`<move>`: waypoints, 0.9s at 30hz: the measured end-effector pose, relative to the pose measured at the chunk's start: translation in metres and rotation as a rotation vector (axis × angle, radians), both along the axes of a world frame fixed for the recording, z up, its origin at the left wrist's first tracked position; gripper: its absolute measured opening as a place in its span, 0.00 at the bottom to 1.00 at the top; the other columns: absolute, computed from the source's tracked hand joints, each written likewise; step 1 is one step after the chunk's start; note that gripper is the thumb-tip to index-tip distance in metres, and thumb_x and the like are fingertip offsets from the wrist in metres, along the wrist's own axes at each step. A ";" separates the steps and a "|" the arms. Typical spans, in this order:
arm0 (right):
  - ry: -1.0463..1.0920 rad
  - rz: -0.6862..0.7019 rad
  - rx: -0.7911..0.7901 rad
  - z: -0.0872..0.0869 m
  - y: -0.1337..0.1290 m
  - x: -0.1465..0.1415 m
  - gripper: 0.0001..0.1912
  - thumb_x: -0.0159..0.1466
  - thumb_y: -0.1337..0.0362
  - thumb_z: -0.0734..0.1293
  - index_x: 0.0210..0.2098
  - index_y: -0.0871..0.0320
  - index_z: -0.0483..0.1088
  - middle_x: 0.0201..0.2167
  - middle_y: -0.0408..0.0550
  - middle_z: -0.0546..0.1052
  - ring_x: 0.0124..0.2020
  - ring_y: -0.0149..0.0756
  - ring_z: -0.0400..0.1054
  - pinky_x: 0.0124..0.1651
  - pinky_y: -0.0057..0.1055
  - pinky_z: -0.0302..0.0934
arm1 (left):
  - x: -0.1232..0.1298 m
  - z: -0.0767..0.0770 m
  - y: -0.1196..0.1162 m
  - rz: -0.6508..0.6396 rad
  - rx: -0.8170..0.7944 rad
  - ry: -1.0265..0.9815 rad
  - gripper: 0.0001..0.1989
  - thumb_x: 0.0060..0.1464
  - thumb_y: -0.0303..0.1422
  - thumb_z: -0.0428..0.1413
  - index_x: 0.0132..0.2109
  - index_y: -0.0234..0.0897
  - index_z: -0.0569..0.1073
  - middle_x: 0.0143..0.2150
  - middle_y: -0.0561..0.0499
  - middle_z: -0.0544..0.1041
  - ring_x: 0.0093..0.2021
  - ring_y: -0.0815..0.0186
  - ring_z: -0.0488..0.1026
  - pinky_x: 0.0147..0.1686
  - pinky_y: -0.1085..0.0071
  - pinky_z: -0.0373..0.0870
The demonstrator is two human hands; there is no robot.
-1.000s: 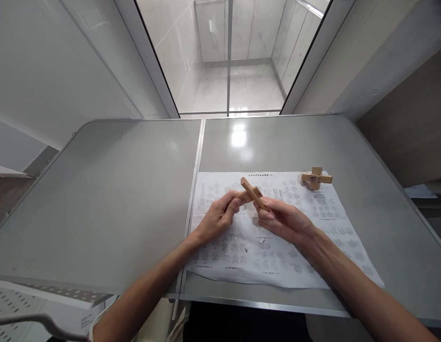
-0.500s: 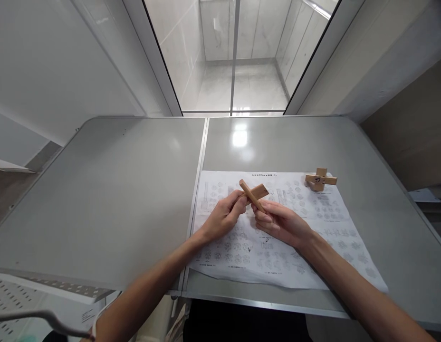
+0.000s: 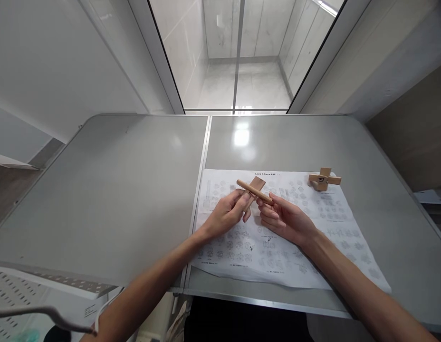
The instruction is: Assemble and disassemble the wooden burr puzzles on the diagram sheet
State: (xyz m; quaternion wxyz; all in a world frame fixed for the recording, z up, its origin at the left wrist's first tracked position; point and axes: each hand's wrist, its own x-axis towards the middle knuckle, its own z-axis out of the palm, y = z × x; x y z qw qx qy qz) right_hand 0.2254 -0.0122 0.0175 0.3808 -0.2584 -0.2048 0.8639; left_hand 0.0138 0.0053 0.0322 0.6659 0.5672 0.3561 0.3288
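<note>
Block (image 3: 258,182): in left hand (image 3: 225,217), seemingly pinched
Stick (image 3: 254,191): right end in right hand (image 3: 287,219); likely light, stiff; grip ends

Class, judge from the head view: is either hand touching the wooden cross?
No: the cross sits at the far right corner of the sheet, apart from the left hand and right hand.

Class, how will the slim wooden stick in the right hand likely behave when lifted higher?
The slim stick should stay stiff: it looks straight and wooden, with no visible sag. It is probably light, being thin and held near one end by the right hand.
</note>
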 end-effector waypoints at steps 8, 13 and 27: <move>0.019 0.006 0.000 0.001 -0.001 0.001 0.14 0.71 0.55 0.73 0.38 0.61 0.76 0.20 0.33 0.58 0.17 0.23 0.40 0.24 0.20 0.57 | -0.002 0.007 0.003 -0.053 -0.010 -0.001 0.19 0.72 0.49 0.51 0.44 0.36 0.68 0.28 0.59 0.60 0.23 0.74 0.58 0.25 0.72 0.56; 0.038 0.042 -0.016 -0.001 -0.001 0.003 0.16 0.72 0.58 0.70 0.31 0.57 0.67 0.18 0.30 0.49 0.15 0.22 0.36 0.20 0.21 0.54 | -0.002 0.014 0.003 -0.090 -0.005 -0.013 0.18 0.71 0.48 0.52 0.43 0.36 0.67 0.28 0.60 0.57 0.23 0.74 0.55 0.24 0.72 0.54; 0.067 0.097 0.005 -0.004 -0.001 0.005 0.19 0.73 0.59 0.69 0.27 0.56 0.62 0.18 0.30 0.47 0.13 0.20 0.36 0.19 0.21 0.53 | -0.005 0.015 0.004 -0.153 0.001 -0.028 0.18 0.73 0.47 0.50 0.44 0.36 0.68 0.26 0.60 0.58 0.23 0.73 0.54 0.25 0.70 0.55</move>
